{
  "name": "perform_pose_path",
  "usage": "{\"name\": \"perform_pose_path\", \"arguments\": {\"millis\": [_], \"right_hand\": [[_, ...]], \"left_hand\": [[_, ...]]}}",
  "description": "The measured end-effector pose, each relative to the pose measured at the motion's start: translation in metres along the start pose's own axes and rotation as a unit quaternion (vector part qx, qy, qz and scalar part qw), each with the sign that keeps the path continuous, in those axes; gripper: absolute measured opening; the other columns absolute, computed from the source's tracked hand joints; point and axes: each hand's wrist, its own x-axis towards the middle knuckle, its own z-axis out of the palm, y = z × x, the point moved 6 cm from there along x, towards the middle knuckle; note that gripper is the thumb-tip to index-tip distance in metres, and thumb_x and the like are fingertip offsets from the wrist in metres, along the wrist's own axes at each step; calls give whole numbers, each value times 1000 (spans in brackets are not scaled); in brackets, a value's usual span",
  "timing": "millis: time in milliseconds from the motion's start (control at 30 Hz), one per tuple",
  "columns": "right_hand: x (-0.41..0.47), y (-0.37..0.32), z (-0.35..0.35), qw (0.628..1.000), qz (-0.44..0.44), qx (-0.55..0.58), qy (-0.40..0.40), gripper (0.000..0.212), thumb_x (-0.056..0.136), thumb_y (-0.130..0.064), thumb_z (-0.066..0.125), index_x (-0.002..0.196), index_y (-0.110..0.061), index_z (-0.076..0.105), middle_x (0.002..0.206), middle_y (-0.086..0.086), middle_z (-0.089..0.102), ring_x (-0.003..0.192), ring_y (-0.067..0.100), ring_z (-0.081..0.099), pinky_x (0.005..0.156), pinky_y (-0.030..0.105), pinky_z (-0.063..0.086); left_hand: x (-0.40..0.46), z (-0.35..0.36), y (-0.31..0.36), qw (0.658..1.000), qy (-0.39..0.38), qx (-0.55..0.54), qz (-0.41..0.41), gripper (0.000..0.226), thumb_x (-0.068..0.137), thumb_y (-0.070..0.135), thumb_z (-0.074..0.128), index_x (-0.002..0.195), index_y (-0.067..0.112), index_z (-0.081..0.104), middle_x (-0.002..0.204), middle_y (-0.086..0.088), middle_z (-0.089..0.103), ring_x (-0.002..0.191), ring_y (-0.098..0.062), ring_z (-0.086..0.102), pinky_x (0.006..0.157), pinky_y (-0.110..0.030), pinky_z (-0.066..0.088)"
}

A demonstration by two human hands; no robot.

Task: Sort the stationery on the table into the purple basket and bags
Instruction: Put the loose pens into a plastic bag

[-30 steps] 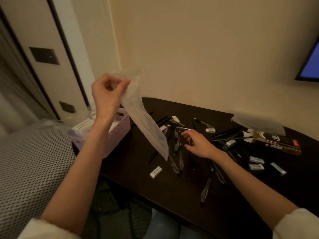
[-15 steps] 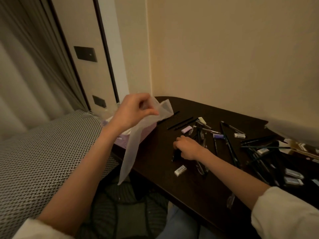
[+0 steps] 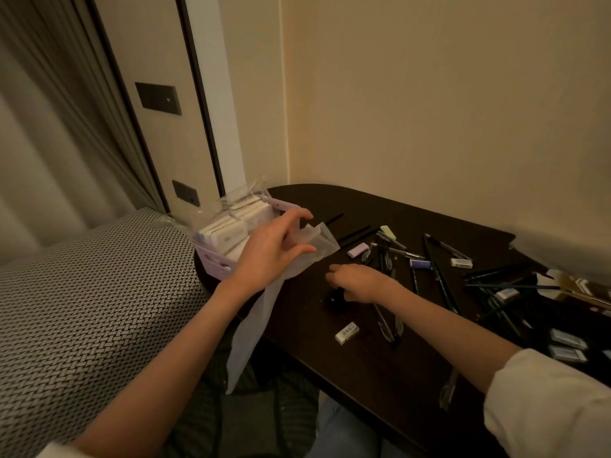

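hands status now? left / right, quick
Left hand: pinches the top of the clear plastic bag, which hangs off the table edge.
Right hand: fingers curled over a small dark object on the table; actual grip cannot be told.

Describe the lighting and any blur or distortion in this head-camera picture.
Head view: dim, warm yellowish light; the dark wooden table swallows the black pens; the translucent plastic bag in the left hand looks soft; wide-angle bending curves the door frame.

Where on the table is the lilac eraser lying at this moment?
In the head view, the lilac eraser lies on the dark table, just right of the clear bag held by the left hand, beside the pen pile.
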Motion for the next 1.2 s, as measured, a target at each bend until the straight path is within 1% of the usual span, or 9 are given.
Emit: {"name": "perform_pose_path", "arguments": {"millis": [133,300,500,600,700,833,933,1033,1200], "right_hand": [[-12,14,-28,989,45,94,101,26,86,-11,63,109,-17,51,109,-2,44,85,9,48,65,20,40],[-49,34,-58,932,117,225,259,19,84,-11,65,89,-24,51,96,-8,46,83,7,50,71,20,40],[-113,64,-76,729,241,443,463,10,84,-3,64,88,-11,69,88,-2,63,78,0,59,66,9,46],[-134,66,-78,644,238,536,491,16,87,-3,59,87,-14,70,77,-1,65,66,-1,60,61,12,47],[-142,63,-81,602,220,600,479,18,90,-3,57,86,-15,70,78,0,65,69,5,60,65,17,51],[-147,61,-85,601,204,627,451,18,91,-2,56,86,-13,70,78,5,64,69,10,59,67,21,51],[-148,63,-86,629,197,636,401,15,90,-3,57,88,-9,70,83,9,65,71,11,59,66,22,49],[-142,61,-81,665,209,629,343,13,89,-4,59,87,-8,70,87,9,68,70,9,61,67,22,52],[-118,46,-72,707,190,636,245,11,89,-5,61,94,-3,70,95,13,70,73,10,65,65,20,54]], "left_hand": [[0,6,0,998,-39,-37,14,53,89,9,64,138,20,48,73,0,54,66,-13,53,63,-31,50],[5,15,0,997,-64,-32,0,37,90,4,57,123,21,60,65,5,54,56,-14,50,52,-25,41],[3,30,1,997,-62,-30,-34,20,84,1,58,96,16,56,66,8,52,59,-9,52,52,-17,38],[0,41,5,996,-63,-39,-47,18,81,0,59,86,16,53,67,3,55,59,-11,52,51,-18,37],[-1,50,8,996,-62,-37,-44,20,82,4,62,81,21,50,66,4,55,55,-8,51,51,-16,38],[-4,58,9,995,-71,-39,-53,25,83,35,72,87,16,57,75,6,61,67,-5,60,58,-15,48],[-7,62,14,992,-89,-66,-63,41,87,57,54,91,17,60,80,9,64,74,-3,63,66,-17,50],[-10,62,19,990,-68,-103,-63,40,98,46,41,85,15,62,74,7,66,68,-6,64,64,-24,51],[-15,60,17,992,12,-87,-89,24,98,19,56,76,14,66,68,2,66,60,-11,63,59,-31,52]]}}
